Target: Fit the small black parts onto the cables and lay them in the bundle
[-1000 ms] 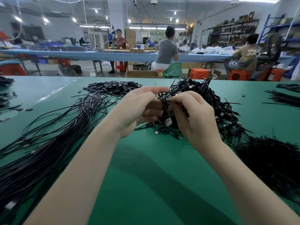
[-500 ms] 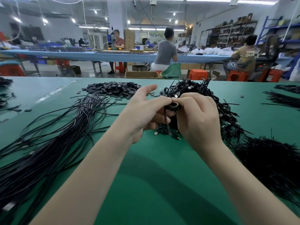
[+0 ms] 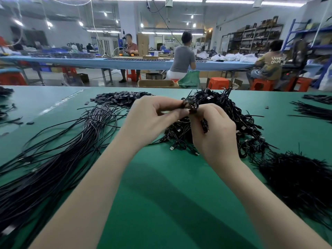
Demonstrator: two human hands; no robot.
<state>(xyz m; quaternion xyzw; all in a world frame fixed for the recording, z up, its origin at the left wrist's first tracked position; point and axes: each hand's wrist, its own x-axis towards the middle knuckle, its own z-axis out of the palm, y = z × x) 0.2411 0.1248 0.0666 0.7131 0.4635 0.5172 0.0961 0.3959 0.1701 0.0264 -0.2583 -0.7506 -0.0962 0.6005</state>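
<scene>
A green counter (image 3: 161, 203) carries long straight cables (image 3: 53, 150) at left, a tangled finished bundle (image 3: 233, 123) behind the hands, and a heap of small black parts (image 3: 118, 97) beyond. Both grips pinch a coiled cable (image 3: 190, 106) held above the bundle: left hand (image 3: 152, 121), right hand (image 3: 215, 133). The coil sits higher than half a second ago.

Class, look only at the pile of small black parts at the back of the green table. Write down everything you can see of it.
The pile of small black parts lies on the green table, at the far side, left of the middle. It is a low, loose heap of many short, flat, dark pieces that look like plastic or rubber, lying at all angles. A few strays sit apart at its left edge. The far end of the long cable bundle reaches its near edge. Neither hand touches it.
</scene>
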